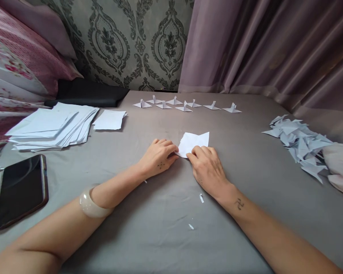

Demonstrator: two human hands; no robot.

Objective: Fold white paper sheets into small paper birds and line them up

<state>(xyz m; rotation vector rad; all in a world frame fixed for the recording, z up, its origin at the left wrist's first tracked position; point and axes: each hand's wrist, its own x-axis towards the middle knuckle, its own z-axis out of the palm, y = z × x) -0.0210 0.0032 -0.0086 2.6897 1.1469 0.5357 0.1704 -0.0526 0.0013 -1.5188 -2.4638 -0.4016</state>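
A small white sheet of paper (193, 142) lies in the middle of the grey cloth surface, its near edge bent and one far corner pointing up to the right. My left hand (160, 156) pinches the paper's left corner between thumb and fingers. On the near right edge, my right hand (207, 167) presses with curled fingers, the thumb against the paper. The fingertips hide part of the near edge. Beyond the hands, several folded paper figures (184, 107) with upright middles stand in loose rows.
A big stack of paper (54, 125) and a smaller pile of squares (108, 120) sit at left, with a phone (21, 192) nearer. Many folded papers (298, 140) are heaped at right beside a pale cloth (340, 165). Paper scraps (201, 198) lie in front.
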